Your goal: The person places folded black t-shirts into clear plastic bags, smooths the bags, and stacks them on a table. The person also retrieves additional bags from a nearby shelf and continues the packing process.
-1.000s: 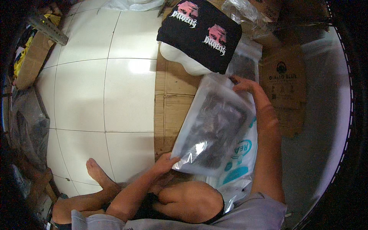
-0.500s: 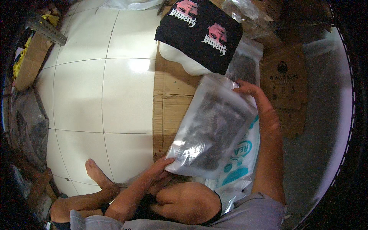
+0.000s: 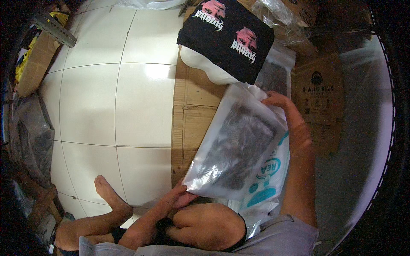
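Clear bag (image 3: 235, 143) with dark contents (image 3: 252, 130), on the near side of the black cloth (image 3: 226, 42). The left hand (image 3: 177, 197), fingers pinching the near left corner, has shifted slightly nearer, which seems to draw the bag taut. The right hand (image 3: 277, 100) meets the far right edge; from here I cannot tell its fingers' grip.

Glossy white tiled floor (image 3: 89, 102), bright glare (image 3: 158, 70), perforated metal bar (image 3: 54, 30) upper left, shadowed right side
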Demonstrator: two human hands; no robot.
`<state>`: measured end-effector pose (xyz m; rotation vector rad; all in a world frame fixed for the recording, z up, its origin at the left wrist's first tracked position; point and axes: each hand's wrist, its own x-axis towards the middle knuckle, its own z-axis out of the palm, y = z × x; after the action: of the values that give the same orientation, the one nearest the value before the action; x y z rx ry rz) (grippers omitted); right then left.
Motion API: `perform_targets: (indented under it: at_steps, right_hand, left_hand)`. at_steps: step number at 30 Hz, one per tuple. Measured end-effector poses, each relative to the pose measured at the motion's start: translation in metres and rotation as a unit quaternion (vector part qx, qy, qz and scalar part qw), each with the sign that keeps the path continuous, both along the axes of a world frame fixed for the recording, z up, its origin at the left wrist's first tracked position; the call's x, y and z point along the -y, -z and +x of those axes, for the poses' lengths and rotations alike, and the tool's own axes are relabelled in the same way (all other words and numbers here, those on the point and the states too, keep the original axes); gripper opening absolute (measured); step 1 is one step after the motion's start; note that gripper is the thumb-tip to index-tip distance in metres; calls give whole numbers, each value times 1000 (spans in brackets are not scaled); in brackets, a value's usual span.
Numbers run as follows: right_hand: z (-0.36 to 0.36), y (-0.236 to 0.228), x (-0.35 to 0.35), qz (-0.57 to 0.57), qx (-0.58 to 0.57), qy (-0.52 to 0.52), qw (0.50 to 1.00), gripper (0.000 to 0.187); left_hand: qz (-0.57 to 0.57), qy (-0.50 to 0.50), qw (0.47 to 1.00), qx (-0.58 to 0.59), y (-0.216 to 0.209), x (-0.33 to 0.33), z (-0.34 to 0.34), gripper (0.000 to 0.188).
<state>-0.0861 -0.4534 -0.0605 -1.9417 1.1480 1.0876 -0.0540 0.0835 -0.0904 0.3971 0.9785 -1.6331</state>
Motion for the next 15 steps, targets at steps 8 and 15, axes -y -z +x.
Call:
perform_targets:
  at_steps: [8, 15]
  right_hand:
    - [-20, 19, 7, -106, 68, -60, 990, 86]
    - [-49, 55, 39, -31, 74, -27, 996, 65]
  left_hand:
    - [29, 166, 982, 91, -47, 33, 32, 57]
    - [38, 122, 991, 37, 12, 30, -9, 55]
